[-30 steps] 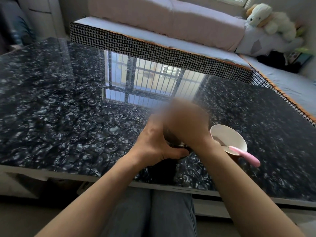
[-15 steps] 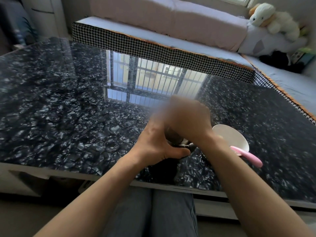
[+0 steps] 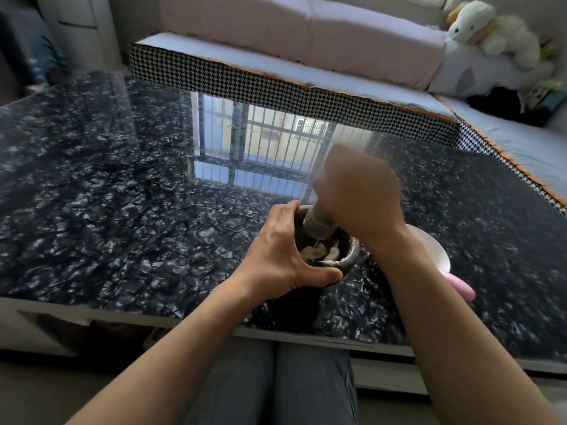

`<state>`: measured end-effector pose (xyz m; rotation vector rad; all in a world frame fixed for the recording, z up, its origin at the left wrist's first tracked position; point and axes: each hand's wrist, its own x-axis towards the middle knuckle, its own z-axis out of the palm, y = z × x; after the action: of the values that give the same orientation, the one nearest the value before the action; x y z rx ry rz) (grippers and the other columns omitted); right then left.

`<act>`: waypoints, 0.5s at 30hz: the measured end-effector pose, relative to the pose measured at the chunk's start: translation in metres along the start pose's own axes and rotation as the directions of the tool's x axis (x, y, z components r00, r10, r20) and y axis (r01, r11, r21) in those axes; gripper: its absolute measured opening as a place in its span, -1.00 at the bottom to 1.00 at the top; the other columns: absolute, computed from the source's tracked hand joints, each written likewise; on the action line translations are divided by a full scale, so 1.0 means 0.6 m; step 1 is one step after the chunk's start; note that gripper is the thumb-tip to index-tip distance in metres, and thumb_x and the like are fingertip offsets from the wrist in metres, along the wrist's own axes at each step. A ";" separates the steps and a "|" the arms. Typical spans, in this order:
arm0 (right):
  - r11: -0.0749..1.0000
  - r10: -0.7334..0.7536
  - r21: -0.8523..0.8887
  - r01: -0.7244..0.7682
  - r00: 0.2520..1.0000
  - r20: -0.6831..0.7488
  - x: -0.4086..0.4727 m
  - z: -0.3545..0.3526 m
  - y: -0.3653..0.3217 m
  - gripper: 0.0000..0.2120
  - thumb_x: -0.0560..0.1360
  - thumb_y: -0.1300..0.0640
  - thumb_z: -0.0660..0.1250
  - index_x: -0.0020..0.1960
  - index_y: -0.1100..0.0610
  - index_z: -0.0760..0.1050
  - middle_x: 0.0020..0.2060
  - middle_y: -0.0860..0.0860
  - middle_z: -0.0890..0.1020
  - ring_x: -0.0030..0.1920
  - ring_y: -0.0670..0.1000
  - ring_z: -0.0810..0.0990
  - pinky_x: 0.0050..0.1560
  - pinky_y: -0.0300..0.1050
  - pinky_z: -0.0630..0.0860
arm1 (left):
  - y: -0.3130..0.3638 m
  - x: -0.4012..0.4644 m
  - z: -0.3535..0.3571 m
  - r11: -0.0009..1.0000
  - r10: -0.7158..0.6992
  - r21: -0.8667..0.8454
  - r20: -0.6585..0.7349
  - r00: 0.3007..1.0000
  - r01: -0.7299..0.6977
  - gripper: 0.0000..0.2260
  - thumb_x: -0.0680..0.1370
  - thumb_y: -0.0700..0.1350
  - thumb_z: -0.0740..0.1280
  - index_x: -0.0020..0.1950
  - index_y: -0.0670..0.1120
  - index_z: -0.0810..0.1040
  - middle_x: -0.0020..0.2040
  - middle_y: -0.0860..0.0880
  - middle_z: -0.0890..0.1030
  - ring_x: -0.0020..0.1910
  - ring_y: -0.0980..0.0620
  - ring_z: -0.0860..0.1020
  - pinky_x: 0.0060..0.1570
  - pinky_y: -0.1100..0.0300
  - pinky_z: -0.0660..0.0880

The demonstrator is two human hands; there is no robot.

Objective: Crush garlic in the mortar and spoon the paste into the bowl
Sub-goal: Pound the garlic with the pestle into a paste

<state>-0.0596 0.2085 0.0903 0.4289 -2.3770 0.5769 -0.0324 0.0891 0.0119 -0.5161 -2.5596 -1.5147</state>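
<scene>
Head view: just right of centre frame, the left hand (image 3: 277,256) curls around the dark mortar (image 3: 348,256) on the glossy table (image 3: 107,194). The right hand (image 3: 360,191) grips the pestle (image 3: 319,220) above pale crushed garlic (image 3: 319,253). The white bowl (image 3: 432,246) and pink spoon (image 3: 460,285) sit lower right.

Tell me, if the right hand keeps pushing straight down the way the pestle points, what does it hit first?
Most likely the crushed garlic inside the mortar; the right hand aims the pestle right at it.

head | looks forward-down from above | close over table (image 3: 122,210) | edges likely distorted
</scene>
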 end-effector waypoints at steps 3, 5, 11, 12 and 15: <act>0.993 -0.075 -0.078 0.084 0.990 0.116 -0.015 0.003 -0.008 -0.84 0.35 0.13 0.31 -0.32 0.05 0.33 -0.52 -0.12 0.31 -0.51 -0.01 0.31 -0.45 -0.27 0.14 | 0.002 0.002 0.001 1.000 -0.001 -0.011 0.008 1.000 0.001 -0.12 0.15 0.08 0.58 0.37 -0.06 0.25 0.18 0.05 0.34 0.13 0.16 0.35 0.16 0.35 0.31; 0.982 -0.122 -0.110 0.154 0.960 0.254 -0.030 0.018 -0.015 -0.79 0.36 0.13 0.32 -0.32 0.04 0.28 -0.48 -0.07 0.39 -0.48 0.06 0.32 -0.46 -0.23 0.10 | 0.003 0.003 0.002 1.000 -0.010 -0.007 0.009 1.000 0.010 -0.22 0.15 0.06 0.57 0.28 0.01 0.31 0.11 0.07 0.34 0.08 0.18 0.35 0.08 0.41 0.31; 0.993 -0.107 -0.038 0.109 0.993 0.057 0.010 -0.017 -0.010 -0.88 0.34 0.14 0.28 -0.33 0.05 0.35 -0.53 -0.13 0.31 -0.49 0.00 0.32 -0.40 -0.31 0.19 | -0.001 0.000 0.003 1.000 -0.010 -0.008 -0.003 1.000 0.010 -0.06 0.14 0.11 0.57 0.40 -0.08 0.20 0.21 0.05 0.32 0.16 0.15 0.34 0.16 0.34 0.29; 0.994 -0.101 -0.044 0.103 0.994 0.045 0.009 -0.018 -0.007 -0.87 0.33 0.15 0.29 -0.33 0.05 0.35 -0.54 -0.14 0.29 -0.50 -0.02 0.31 -0.40 -0.31 0.21 | -0.001 0.000 0.003 1.000 -0.009 -0.007 0.000 1.000 0.009 -0.03 0.14 0.12 0.57 0.42 -0.10 0.18 0.23 0.04 0.31 0.19 0.14 0.33 0.20 0.31 0.29; 0.986 -0.119 -0.101 0.133 0.984 0.135 -0.025 0.008 -0.006 -0.82 0.31 0.14 0.31 -0.36 0.04 0.29 -0.53 -0.10 0.31 -0.53 0.04 0.29 -0.45 -0.23 0.20 | 0.004 0.000 0.004 1.000 -0.005 -0.022 0.003 1.000 0.005 -0.10 0.14 0.09 0.57 0.37 -0.05 0.25 0.20 0.04 0.34 0.16 0.13 0.36 0.20 0.21 0.38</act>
<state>-0.0493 0.2053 0.0781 0.5782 -2.4681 0.3687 -0.0316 0.0924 0.0123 -0.5146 -2.5512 -1.5461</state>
